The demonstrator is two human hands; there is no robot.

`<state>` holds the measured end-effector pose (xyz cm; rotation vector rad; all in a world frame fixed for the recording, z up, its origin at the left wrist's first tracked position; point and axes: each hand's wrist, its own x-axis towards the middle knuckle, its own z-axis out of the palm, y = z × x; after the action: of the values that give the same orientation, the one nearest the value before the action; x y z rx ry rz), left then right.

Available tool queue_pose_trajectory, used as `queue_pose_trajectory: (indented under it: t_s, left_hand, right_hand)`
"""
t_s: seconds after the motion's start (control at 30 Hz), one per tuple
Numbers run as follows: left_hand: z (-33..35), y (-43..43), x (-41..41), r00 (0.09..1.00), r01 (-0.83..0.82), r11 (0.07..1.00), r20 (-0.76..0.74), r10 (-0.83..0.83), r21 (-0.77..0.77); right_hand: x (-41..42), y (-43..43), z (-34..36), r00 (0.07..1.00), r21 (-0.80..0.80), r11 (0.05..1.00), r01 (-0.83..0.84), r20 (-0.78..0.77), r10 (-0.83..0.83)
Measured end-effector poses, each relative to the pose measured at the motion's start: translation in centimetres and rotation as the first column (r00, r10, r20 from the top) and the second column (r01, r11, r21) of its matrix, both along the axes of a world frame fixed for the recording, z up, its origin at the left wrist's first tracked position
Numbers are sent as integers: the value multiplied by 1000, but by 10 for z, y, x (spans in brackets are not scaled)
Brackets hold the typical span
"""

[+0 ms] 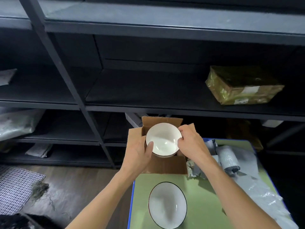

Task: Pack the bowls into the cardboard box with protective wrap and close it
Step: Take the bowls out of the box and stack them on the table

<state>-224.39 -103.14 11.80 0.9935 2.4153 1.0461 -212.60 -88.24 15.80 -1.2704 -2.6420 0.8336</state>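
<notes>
Both hands, left (pixel 140 150) and right (pixel 189 141), fingers curled pinching first bowl (pixel 162 139) rim over cardboard box (pixel 165 166); next: lower level, then near bowl (pixel 167 204).

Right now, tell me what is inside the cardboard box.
A white bowl, held by the left hand and right hand, fills the open top of the cardboard box. It hides the floor, so whatever lies beneath cannot be seen.

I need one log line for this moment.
white bowl: at open cardboard box | left hand: holds it | right hand: holds it | second bowl: on green table
</notes>
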Motion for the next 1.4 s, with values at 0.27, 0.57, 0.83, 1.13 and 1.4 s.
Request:
queue_pose_trajectory:
  t_s: [0.27,0.57,0.83,1.13,1.4]
  left_hand:
    - [14,-33,33,993,8,999,118,-3,-40]
    - [-9,-75,74,987,86,992,141,-72,-97]
    - [-32,-91,92,986,117,966,139,-86,-232]
    - [-50,-93,94,988,146,940,98,-122,-309]
    - [-61,-94,89,987,157,940,62,-145,-302]
  right_hand:
    - [52,-33,-1,996,-93,992,83,-11,-84]
    - [105,-78,-30,998,-188,980,67,0,-68]
    - [125,-102,-62,999,-231,972,41,43,-31]
    - [127,-114,-85,992,-196,979,64,117,-41]
    - [126,-116,-93,991,-136,990,47,134,-29]
